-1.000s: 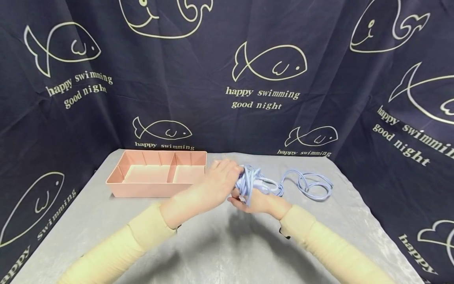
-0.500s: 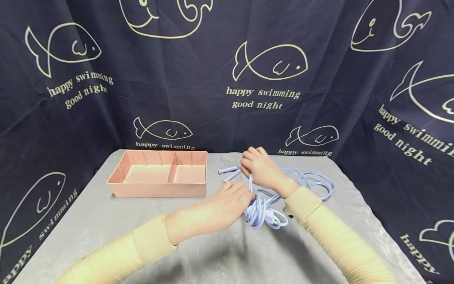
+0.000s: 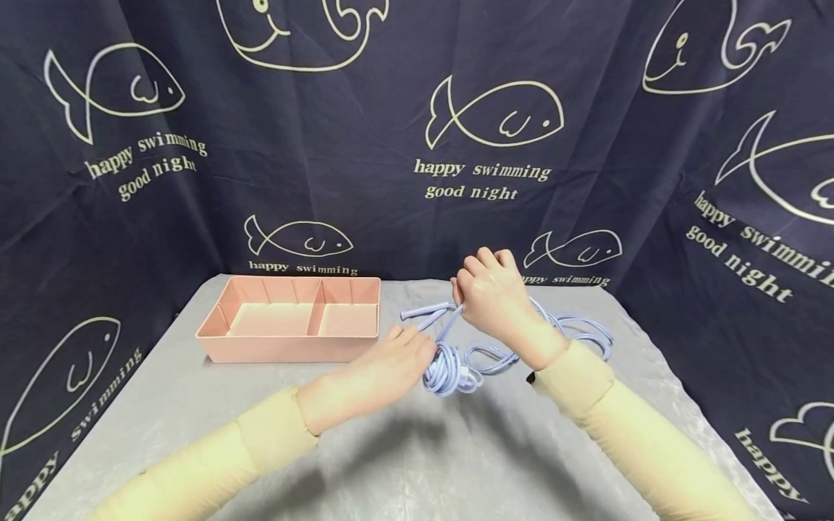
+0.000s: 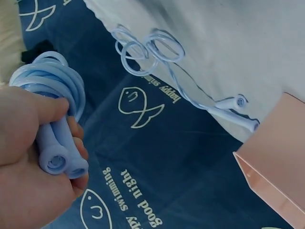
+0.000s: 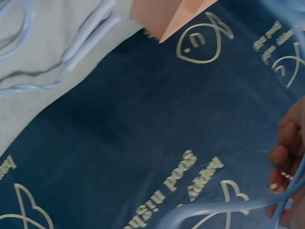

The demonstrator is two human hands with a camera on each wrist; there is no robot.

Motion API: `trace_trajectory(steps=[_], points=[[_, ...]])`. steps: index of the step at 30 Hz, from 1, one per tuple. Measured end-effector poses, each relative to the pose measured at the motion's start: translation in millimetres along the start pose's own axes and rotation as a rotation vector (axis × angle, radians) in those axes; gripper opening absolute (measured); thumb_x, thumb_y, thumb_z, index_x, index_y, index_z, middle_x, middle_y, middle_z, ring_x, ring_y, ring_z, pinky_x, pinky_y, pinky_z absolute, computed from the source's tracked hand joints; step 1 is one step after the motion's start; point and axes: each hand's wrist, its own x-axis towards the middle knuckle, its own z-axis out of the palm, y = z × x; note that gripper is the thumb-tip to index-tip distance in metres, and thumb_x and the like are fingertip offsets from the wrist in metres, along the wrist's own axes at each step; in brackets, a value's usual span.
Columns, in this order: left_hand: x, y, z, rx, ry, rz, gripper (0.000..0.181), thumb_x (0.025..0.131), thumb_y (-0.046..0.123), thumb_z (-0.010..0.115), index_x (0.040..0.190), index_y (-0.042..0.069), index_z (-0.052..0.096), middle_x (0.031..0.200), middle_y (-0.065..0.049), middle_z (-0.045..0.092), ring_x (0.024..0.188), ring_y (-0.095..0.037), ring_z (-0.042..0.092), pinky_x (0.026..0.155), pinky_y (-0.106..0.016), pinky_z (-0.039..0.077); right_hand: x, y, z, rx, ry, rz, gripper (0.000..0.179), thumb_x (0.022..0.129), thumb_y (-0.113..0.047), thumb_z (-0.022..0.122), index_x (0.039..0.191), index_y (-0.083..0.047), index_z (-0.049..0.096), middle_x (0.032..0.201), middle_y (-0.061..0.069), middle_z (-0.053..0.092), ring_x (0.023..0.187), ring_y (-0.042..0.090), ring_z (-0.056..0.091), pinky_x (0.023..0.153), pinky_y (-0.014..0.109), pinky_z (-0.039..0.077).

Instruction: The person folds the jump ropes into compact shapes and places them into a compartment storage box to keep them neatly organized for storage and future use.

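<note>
My left hand grips a coiled light blue jump rope above the table's middle. In the left wrist view, its two handles lie side by side in my palm, with the wound rope bunched above my thumb. My right hand is raised behind and to the right, fingers curled round a strand that runs up from the coil. The right wrist view catches my curled fingers at its edge, beside the strand. Behind my hands, a second light blue jump rope lies loose.
The second rope's handles point toward a pink two-compartment box at the back left of the table. A grey cloth covers the table. Dark blue fish-print curtains stand around its back and sides.
At first both my hands were together at the coil. My right hand has since risen up and away, drawing out a strand, while my left hand has shifted slightly left with the coil.
</note>
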Motion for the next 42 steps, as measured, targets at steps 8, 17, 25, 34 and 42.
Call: trace_trajectory(steps=[8,17,25,34,42], points=[[2.7,-12.1,11.5,0.096,0.173,-0.047,0.019,0.089,0.005,0.034,0.091,0.005,0.052,0.082,-0.006,0.051,0.077,-0.021,0.045,0.066,-0.029,0.030,3.7,-16,-19,-0.037,-0.002,0.052,0.028,0.081,-0.011,0.050,0.053,-0.008,0.046,0.059,0.007,0.045,0.066,0.029,0.045,0.063,0.042,0.034],[2.5,-33.6,30.3,0.150,0.184,-0.199,0.026,0.089,0.006,0.027,0.091,0.003,0.053,0.079,-0.008,0.050,0.076,-0.024,0.045,0.064,-0.031,0.030,0.0,-33,-32,-0.043,-0.078,0.039,0.027,0.081,-0.015,0.056,0.056,-0.007,0.050,0.060,0.007,0.045,0.067,0.029,0.044,0.062,0.041,0.032],[10.3,-53.0,32.2,0.230,0.195,-0.252,0.029,0.091,0.008,0.023,0.093,0.002,0.051,0.080,-0.008,0.047,0.076,-0.023,0.042,0.063,-0.031,0.028,-7.4,-47,-37,-0.022,-0.202,0.025,0.020,0.070,-0.019,0.068,0.061,-0.008,0.053,0.064,0.006,0.048,0.070,0.027,0.045,0.064,0.040,0.031],[12.9,-66.7,33.2,0.210,0.158,-0.293,0.025,0.095,0.009,0.025,0.094,0.002,0.049,0.080,-0.009,0.044,0.075,-0.025,0.040,0.066,-0.034,0.032,-21.6,-66,-33,0.086,-0.249,0.044,0.019,0.076,-0.020,0.064,0.064,-0.010,0.053,0.068,0.005,0.053,0.070,0.025,0.047,0.063,0.038,0.032],[20.1,-67.3,22.7,0.102,0.118,-0.312,0.014,0.093,0.009,0.040,0.102,0.002,0.048,0.086,-0.008,0.044,0.081,-0.024,0.040,0.070,-0.034,0.033,-36.6,-80,-22,0.176,-0.195,0.052,0.023,0.081,-0.020,0.059,0.061,-0.011,0.052,0.063,0.003,0.047,0.068,0.025,0.047,0.064,0.036,0.034]])
